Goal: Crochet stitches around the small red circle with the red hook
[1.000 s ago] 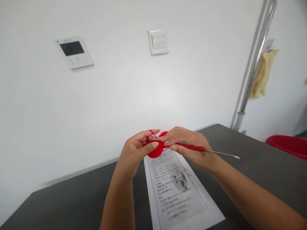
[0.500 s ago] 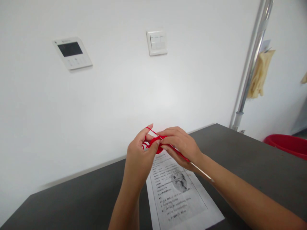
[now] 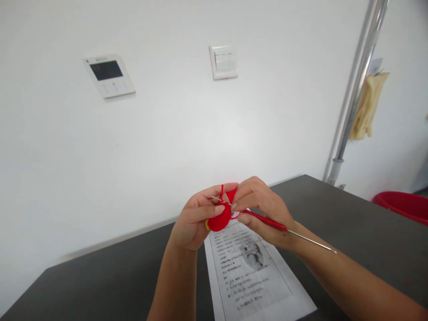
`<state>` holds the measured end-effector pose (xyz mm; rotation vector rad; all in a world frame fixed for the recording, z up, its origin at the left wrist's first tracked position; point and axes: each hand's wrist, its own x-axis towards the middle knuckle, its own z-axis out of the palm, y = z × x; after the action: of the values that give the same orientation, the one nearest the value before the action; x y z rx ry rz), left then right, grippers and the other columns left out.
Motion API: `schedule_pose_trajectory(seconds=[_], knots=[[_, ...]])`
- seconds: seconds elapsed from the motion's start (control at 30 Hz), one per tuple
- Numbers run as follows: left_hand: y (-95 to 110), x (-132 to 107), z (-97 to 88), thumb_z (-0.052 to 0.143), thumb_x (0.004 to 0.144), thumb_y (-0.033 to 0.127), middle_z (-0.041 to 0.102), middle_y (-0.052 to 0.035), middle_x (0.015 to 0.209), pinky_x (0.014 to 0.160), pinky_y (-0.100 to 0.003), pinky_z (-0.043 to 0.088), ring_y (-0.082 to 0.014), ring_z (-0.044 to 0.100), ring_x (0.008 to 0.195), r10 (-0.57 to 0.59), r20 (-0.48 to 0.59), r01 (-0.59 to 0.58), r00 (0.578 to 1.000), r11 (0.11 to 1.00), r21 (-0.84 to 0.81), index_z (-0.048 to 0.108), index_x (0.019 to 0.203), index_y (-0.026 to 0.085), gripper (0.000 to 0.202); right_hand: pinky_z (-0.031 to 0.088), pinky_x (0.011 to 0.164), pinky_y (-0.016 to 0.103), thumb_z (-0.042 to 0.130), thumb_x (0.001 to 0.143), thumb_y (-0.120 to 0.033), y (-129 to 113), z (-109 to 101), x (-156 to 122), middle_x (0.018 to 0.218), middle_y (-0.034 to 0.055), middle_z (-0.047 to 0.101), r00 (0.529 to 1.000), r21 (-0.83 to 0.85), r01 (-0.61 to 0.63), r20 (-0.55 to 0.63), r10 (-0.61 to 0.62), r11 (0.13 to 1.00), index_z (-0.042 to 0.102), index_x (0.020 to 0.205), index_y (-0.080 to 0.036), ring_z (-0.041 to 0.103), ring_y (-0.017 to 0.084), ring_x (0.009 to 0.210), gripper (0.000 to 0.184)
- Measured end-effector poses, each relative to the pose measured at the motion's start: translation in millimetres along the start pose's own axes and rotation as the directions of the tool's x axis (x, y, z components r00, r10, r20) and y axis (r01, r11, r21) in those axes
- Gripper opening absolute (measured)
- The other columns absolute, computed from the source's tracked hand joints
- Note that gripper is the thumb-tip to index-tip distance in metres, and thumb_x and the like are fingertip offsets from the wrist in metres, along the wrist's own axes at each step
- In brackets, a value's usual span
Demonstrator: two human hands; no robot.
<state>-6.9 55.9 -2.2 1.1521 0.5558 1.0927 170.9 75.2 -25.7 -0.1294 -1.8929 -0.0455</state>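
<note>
A round red crochet piece with a bit of yellow at its lower left edge is pinched between the thumb and fingers of my left hand. Red yarn runs over my left index finger. In my right hand is a crochet hook with a red handle and metal ends. Its front tip reaches the top edge of the crochet piece, and the rear end sticks out past my right wrist. Another small red patch shows between the hands; whether it belongs to the same piece, I cannot tell.
A printed sheet lies under my hands on the dark table, which meets the white wall. To the right are a red tub, a metal pole and hanging yellowish gloves.
My left hand has turned, and the red piece now faces me with its yellow edge showing. The hook lies flatter, with more of its rear end visible. The view has shifted slightly.
</note>
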Motion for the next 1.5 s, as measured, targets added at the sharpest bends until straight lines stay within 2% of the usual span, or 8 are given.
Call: schedule_pose_trajectory(seconds=[0.2, 0.43, 0.67, 0.97, 1.1, 1.3, 1.4, 1.5], knots=[[0, -1, 5.1, 0.083, 0.065, 0.019, 0.068, -0.0002, 0.069, 0.061, -0.021, 0.046, -0.0097, 0.058, 0.059, 0.033, -0.033, -0.032, 0.999, 0.999, 0.023, 0.082, 0.101, 0.019, 0.036, 0.054, 0.077, 0.033, 0.056, 0.101, -0.028, 7, -2, 0, 0.083, 0.0026, 0.068, 0.998, 0.076, 0.041, 0.051, -0.045, 0.996, 0.059, 0.096, -0.020, 0.064, 0.015, 0.079, 0.010], [0, -2, 9.8, 0.078, 0.062, 0.016, 0.064, -0.0002, 0.065, 0.065, -0.027, 0.047, -0.0113, 0.054, 0.056, 0.036, -0.013, -0.036, 0.999, 0.999, 0.019, 0.082, 0.097, 0.018, 0.035, 0.057, 0.075, 0.031, 0.061, 0.099, -0.028, 5, -12, -1, 0.086, 0.0035, 0.073, 0.987, 0.164, -0.139, 0.100, 0.123, 0.977, 0.066, 0.099, -0.021, 0.067, 0.015, 0.083, 0.008], [1, -3, 5.5, 0.067, 0.066, 0.016, 0.047, 0.0041, 0.052, 0.058, -0.025, 0.037, -0.0097, 0.041, 0.051, 0.167, 0.024, -0.165, 0.986, 0.983, -0.078, 0.080, 0.099, 0.014, 0.036, 0.056, 0.074, 0.031, 0.062, 0.098, -0.025, 2, -12, -2, 0.083, 0.0043, 0.073, 0.985, 0.324, -0.166, 0.017, 0.170, 0.931, 0.070, 0.094, -0.021, 0.068, 0.016, 0.082, 0.010], [4, -3, 1.2, 0.065, 0.056, 0.013, 0.050, 0.0034, 0.048, 0.056, -0.025, 0.038, -0.0087, 0.044, 0.048, 0.102, -0.030, -0.103, 0.994, 0.994, -0.031, 0.080, 0.077, 0.011, 0.026, 0.055, 0.074, 0.034, 0.065, 0.096, -0.024, 3, -17, -1, 0.082, 0.0062, 0.073, 0.977, 0.454, -0.214, 0.075, 0.202, 0.865, 0.073, 0.092, -0.019, 0.067, 0.017, 0.080, 0.010], [6, -5, -3.5, 0.065, 0.053, 0.013, 0.053, 0.0029, 0.045, 0.055, -0.024, 0.040, -0.0089, 0.048, 0.046, 0.085, -0.059, -0.083, 0.995, 0.996, 0.032, 0.080, 0.071, 0.013, 0.023, 0.053, 0.071, 0.033, 0.071, 0.092, -0.023, 3, -16, -2, 0.078, 0.0041, 0.072, 0.937, 0.598, -0.330, 0.112, 0.331, 0.730, 0.073, 0.085, -0.020, 0.065, 0.017, 0.075, 0.009], [6, -8, -4.5, 0.081, 0.057, 0.015, 0.071, -0.0018, 0.059, 0.056, -0.021, 0.042, -0.0105, 0.060, 0.054, 0.107, -0.123, -0.089, 0.987, 0.986, 0.139, 0.080, 0.075, 0.017, 0.018, 0.049, 0.066, 0.027, 0.076, 0.087, -0.038, 4, 5, -5, 0.066, -0.0006, 0.070, 0.783, 0.832, -0.419, 0.127, 0.609, 0.365, 0.071, 0.075, -0.021, 0.063, 0.014, 0.068, 0.022], [4, -7, -0.9, 0.088, 0.062, 0.020, 0.072, -0.0006, 0.063, 0.058, -0.019, 0.043, -0.0084, 0.059, 0.056, 0.152, -0.131, -0.125, 0.980, 0.973, 0.195, 0.081, 0.081, 0.019, 0.020, 0.049, 0.067, 0.027, 0.079, 0.085, -0.040, 3, 15, -8, 0.067, -0.0019, 0.069, 0.746, 0.827, -0.405, 0.052, 0.664, 0.391, 0.070, 0.075, -0.021, 0.063, 0.013, 0.069, 0.022], [3, -6, 2.0, 0.091, 0.061, 0.020, 0.070, 0.0014, 0.061, 0.058, -0.019, 0.044, -0.0076, 0.058, 0.055, 0.144, -0.122, -0.111, 0.982, 0.964, 0.240, 0.081, 0.086, 0.019, 0.026, 0.051, 0.069, 0.027, 0.080, 0.084, -0.038, 3, 19, -13, 0.073, -0.0022, 0.068, 0.771, 0.777, -0.403, 0.004, 0.637, 0.484, 0.070, 0.081, -0.023, 0.063, 0.013, 0.072, 0.018]])
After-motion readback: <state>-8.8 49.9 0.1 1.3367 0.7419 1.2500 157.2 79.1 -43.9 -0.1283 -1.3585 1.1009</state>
